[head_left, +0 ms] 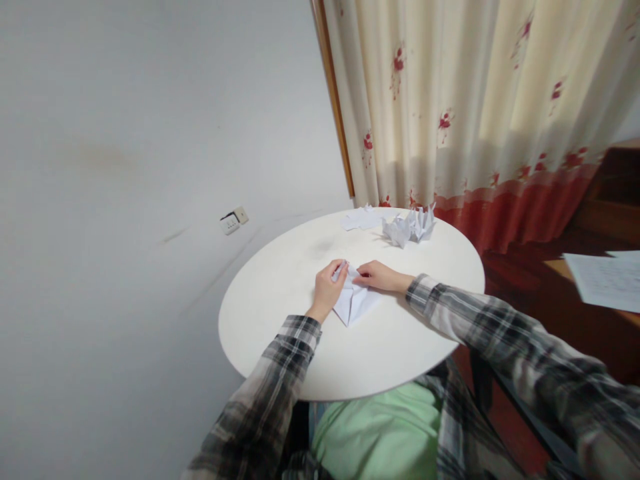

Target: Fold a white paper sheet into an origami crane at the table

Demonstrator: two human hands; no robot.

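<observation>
A white folded paper lies on the round white table, one pointed corner toward me and creases running up its middle. At its upper left edge, my left hand pinches the paper between thumb and fingers. My right hand reaches in from the right, its fingers bent and its fingertips on the paper's upper right part. Part of the sheet is hidden under the fingers of both hands.
Several folded paper shapes with pointed tips stand at the table's back right. Flat white paper lies beside them. A wall with a socket is on the left, a flowered curtain behind. Written sheets rest on a surface at right.
</observation>
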